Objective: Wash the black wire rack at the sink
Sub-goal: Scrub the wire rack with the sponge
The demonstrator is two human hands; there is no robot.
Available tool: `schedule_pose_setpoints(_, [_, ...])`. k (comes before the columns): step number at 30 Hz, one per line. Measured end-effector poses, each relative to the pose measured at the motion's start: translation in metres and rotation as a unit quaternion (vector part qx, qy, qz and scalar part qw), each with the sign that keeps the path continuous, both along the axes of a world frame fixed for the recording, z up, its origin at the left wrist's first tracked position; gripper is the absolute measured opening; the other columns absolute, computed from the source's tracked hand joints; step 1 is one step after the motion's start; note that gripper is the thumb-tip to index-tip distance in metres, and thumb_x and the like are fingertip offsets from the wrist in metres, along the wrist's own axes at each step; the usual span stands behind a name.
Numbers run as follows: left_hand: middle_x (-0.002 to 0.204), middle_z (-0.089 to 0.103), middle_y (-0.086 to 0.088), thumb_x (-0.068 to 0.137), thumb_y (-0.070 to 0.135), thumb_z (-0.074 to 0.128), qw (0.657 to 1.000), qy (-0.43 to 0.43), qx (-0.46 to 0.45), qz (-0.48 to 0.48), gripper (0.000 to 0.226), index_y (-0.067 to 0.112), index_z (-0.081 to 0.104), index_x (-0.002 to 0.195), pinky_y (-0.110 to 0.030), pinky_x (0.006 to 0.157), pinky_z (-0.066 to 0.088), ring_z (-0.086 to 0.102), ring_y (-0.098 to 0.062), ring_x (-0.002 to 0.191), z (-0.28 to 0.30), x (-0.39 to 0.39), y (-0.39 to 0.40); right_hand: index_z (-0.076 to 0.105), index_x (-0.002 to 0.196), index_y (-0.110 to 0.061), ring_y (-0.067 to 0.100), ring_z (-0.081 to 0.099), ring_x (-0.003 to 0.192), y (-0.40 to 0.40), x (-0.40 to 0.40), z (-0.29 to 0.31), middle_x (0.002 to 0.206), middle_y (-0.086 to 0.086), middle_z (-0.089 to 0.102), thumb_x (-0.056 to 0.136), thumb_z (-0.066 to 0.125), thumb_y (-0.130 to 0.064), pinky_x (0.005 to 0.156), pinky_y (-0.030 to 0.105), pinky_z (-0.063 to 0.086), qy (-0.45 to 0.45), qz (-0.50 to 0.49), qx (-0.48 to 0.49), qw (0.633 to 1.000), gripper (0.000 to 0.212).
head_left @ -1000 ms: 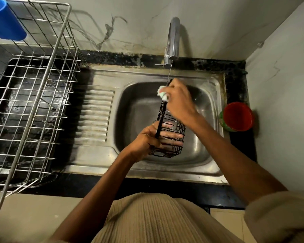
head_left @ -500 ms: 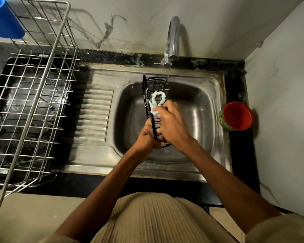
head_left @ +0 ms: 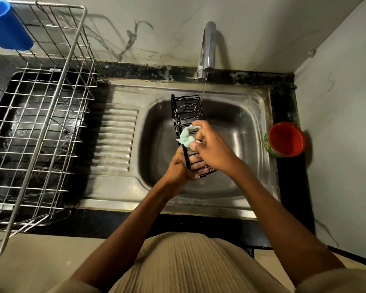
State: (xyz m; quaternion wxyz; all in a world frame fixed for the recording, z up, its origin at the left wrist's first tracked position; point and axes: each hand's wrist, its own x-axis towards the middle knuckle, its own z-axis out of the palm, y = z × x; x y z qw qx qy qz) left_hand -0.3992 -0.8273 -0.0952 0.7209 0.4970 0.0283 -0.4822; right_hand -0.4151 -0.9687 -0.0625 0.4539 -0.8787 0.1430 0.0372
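The black wire rack (head_left: 186,112) is held lengthwise over the steel sink basin (head_left: 237,127), its far end under the tap (head_left: 207,49), from which a thin stream of water runs. My left hand (head_left: 179,168) grips the rack's near end from the left. My right hand (head_left: 211,146) holds a soapy pale green scrubber (head_left: 186,137) against the rack's middle. White suds cling to the rack's wires. The rack's near part is partly hidden behind my right hand.
A steel dish-drying rack (head_left: 40,123) stands on the black counter to the left, with a blue cup (head_left: 6,26) hung at its far corner. A red-and-green cup (head_left: 285,139) sits on the counter right of the sink. Walls close in behind and at the right.
A second ago the rack hung low with my right hand scrubbing at its top. It has since been turned open side up and my right hand scrubs its middle.
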Motion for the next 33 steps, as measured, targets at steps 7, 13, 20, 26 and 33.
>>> schedule_pose_setpoints(7, [0.122, 0.068, -0.021, 0.061, -0.039, 0.022, 1.000, 0.013, 0.002, 0.013, 0.087, 0.017, 0.053, 0.119, -0.047, 0.084, 0.060, 0.068, -0.040, 0.111, 0.002, 0.001, 0.000, 0.071, 0.094, -0.010, 0.014, 0.042, 0.098, -0.009, -0.002, -0.009, 0.103, 0.002, 0.043, 0.097, 0.059, -0.018, 0.088, 0.030, 0.039, -0.056, -0.112, -0.126, 0.984, 0.015])
schedule_pose_setpoints(13, [0.088, 0.048, -0.021, 0.053, -0.029, 0.036, 0.999, -0.024, -0.009, -0.028, 0.094, 0.025, 0.055, 0.128, -0.038, 0.073, 0.057, 0.053, -0.034, 0.079, 0.001, -0.002, -0.003, 0.044, 0.112, -0.005, 0.027, 0.051, 0.113, 0.016, 0.008, -0.023, 0.139, 0.016, 0.036, 0.099, 0.056, -0.027, 0.088, 0.031, 0.046, -0.060, -0.115, -0.085, 0.988, 0.028])
schedule_pose_setpoints(20, [0.116, 0.072, -0.007, 0.058, -0.028, 0.044, 0.996, -0.056, 0.015, -0.066, 0.086, 0.004, 0.033, 0.137, -0.048, 0.089, 0.056, 0.072, -0.023, 0.105, -0.004, -0.015, -0.002, 0.038, 0.109, -0.016, 0.017, 0.056, 0.076, 0.003, 0.012, -0.025, 0.095, 0.003, 0.057, 0.105, 0.043, -0.026, 0.060, 0.026, 0.047, 0.036, -0.287, 0.079, 0.954, 0.011])
schedule_pose_setpoints(26, [0.133, 0.054, 0.003, 0.081, -0.016, 0.069, 0.963, -0.161, 0.116, -0.185, 0.072, 0.017, 0.038, 0.137, -0.030, 0.085, 0.059, 0.057, -0.018, 0.121, -0.016, -0.004, -0.003, 0.052, 0.112, -0.012, 0.009, 0.055, 0.073, -0.003, 0.020, -0.047, 0.088, -0.001, 0.058, 0.107, 0.032, -0.037, 0.055, 0.022, 0.038, 0.046, -0.363, 0.122, 0.923, 0.033])
schedule_pose_setpoints(33, [0.139, 0.059, -0.021, 0.082, 0.000, 0.064, 0.999, 0.039, 0.005, 0.035, 0.060, 0.008, 0.050, 0.140, -0.025, 0.081, 0.057, 0.060, -0.030, 0.126, -0.013, 0.043, 0.013, 0.066, 0.094, -0.007, -0.001, 0.051, 0.060, -0.015, 0.005, -0.057, 0.077, -0.001, 0.062, 0.107, 0.040, -0.026, 0.050, 0.008, 0.035, -0.070, -0.270, -0.039, 0.960, 0.034])
